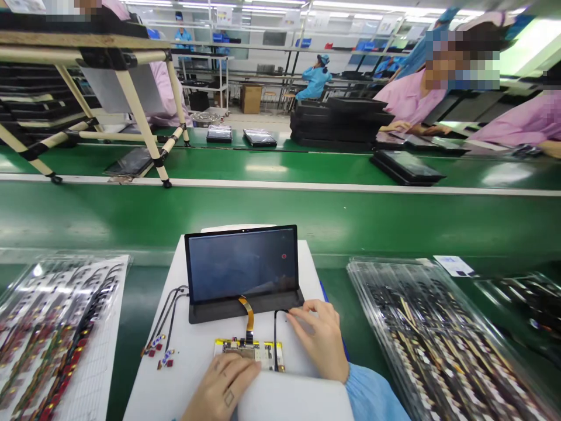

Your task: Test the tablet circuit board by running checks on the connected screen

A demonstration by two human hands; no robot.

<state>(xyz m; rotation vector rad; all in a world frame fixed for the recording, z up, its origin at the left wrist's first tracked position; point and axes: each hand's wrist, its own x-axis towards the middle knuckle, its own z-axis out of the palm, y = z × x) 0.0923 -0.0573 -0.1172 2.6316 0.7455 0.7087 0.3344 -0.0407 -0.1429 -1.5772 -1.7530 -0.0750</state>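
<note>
A dark-screened tablet [241, 266] lies at the far end of a white work mat [153, 392], its lower edge in a black frame. An amber flexible ribbon cable [248, 313] runs from it to a gold-and-white circuit board [249, 354]. My left hand [221, 386] rests its fingers on the board's left end. My right hand [318, 342] sits just right of the board, a fingertip at the bent end of a thin black cable [276, 339]. I cannot tell whether it pinches that cable. Thin black cables with small red connectors [160, 349] lie on the mat's left.
Clear plastic trays of cables with red connectors [56, 333] and gold strips [438, 339] flank the mat. Beyond is a green conveyor belt [280, 216] carrying black tablets [407, 166]. Co-workers in pink smocks [416, 96] sit across it, beside a pipe rack [118, 99].
</note>
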